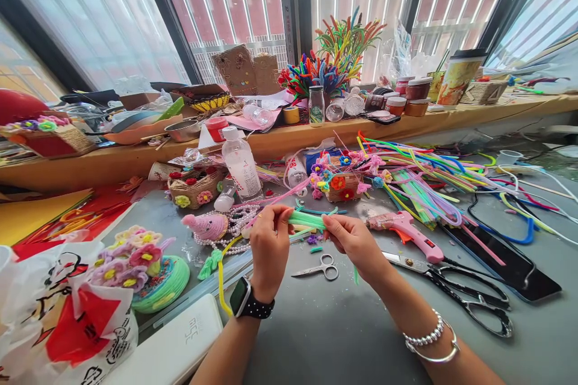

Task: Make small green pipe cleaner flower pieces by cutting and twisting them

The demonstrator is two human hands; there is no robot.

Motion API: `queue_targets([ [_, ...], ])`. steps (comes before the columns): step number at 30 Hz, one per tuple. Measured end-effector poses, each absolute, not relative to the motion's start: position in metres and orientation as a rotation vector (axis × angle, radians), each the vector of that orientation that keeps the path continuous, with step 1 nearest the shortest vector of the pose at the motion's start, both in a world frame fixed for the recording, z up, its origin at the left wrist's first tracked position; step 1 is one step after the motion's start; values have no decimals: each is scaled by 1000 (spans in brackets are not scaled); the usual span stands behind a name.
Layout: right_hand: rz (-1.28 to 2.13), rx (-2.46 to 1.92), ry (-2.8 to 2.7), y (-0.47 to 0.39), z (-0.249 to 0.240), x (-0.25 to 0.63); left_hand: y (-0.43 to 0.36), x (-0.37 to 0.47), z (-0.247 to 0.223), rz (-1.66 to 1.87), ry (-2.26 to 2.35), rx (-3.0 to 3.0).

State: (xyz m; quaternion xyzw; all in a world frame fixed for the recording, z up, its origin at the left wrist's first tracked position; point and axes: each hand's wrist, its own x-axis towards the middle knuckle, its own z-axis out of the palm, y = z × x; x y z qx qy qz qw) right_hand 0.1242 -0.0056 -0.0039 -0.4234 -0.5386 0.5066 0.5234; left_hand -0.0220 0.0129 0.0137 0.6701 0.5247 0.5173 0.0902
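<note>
A short bundle of light green pipe cleaners (307,220) is stretched between my two hands above the grey table. My left hand (271,246), with a black watch on its wrist, pinches the bundle's left end between thumb and fingers. At the right end, my right hand (354,243) is closed on it in the same way. A green strand hangs below my right hand. Just under the hands lie small silver scissors (318,269). To the right are a pink glue gun (410,233) and large black-handled scissors (451,289).
Pipe cleaners (433,174) are heaped at the back right, beside a dark phone (506,258). A clear bottle (242,165) stands behind my left hand. At left are a crocheted flower pot (160,283), a white box (180,343) and a plastic bag (76,313).
</note>
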Motion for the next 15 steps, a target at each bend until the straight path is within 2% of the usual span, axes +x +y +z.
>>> queue_targets([
  [15, 1270, -995, -1216, -6, -3, 122, 11, -18, 18, 1524, 1486, 1726],
])
